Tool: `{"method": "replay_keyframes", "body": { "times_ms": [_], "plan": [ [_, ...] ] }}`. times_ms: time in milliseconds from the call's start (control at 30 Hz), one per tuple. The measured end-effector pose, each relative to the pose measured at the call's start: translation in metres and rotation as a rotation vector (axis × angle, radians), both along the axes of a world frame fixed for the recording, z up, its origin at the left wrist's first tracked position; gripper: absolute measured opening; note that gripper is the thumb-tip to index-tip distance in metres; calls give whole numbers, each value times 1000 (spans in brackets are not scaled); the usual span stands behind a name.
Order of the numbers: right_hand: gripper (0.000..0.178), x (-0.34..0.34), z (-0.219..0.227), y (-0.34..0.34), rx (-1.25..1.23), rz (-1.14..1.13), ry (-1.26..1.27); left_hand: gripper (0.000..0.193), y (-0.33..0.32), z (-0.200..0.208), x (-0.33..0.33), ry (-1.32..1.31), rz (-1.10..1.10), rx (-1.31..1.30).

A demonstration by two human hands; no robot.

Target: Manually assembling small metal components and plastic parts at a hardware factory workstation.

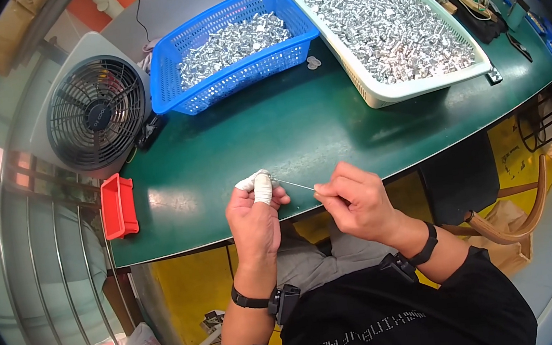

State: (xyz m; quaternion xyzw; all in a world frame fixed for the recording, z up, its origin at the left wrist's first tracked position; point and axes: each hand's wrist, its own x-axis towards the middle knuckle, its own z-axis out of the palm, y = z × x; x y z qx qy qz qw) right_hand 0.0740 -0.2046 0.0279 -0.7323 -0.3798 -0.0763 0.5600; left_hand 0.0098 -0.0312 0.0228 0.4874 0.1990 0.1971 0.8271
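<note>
My left hand point(258, 219) is above the near edge of the green table, its thumb and a finger wrapped in white tape. Those taped fingers are pinched together; whatever small piece sits between them is hidden. From their tips a thin, straight metal rod point(295, 184) runs across to my right hand point(360, 200), which grips its other end between thumb and forefinger. Farther back stand a blue plastic basket point(235, 67) and a larger pale green basket point(411, 92). Both hold heaps of small silvery metal parts point(385, 21).
A box fan point(98, 115) stands at the table's left, with a small red bin point(119, 205) nearer me. A few round metal pieces point(313, 63) lie beside the blue basket. Cables and a dark bag point(469, 7) are at far right. A wooden-armed chair point(514, 229) stands beside me.
</note>
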Motion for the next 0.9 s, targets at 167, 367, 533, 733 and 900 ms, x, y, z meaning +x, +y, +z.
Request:
{"method": "replay_keyframes", "body": {
  "times_ms": [167,367,533,733,900],
  "plan": [
    [4,10,8,-7,0,122,218,13,4,2,-2,47,-20,28],
    [5,41,6,-29,7,116,272,13,40,13,-2,43,95,629],
    [4,49,-9,-32,-55,-9,219,14,51,6,3,130,97,1455],
    [6,48,-6,-32,-41,-6,200,15,58,10,0,150,155,1423],
    [6,50,-9,-34,-45,7,212,18,61,8,-5,114,15,989]
  ]
}}
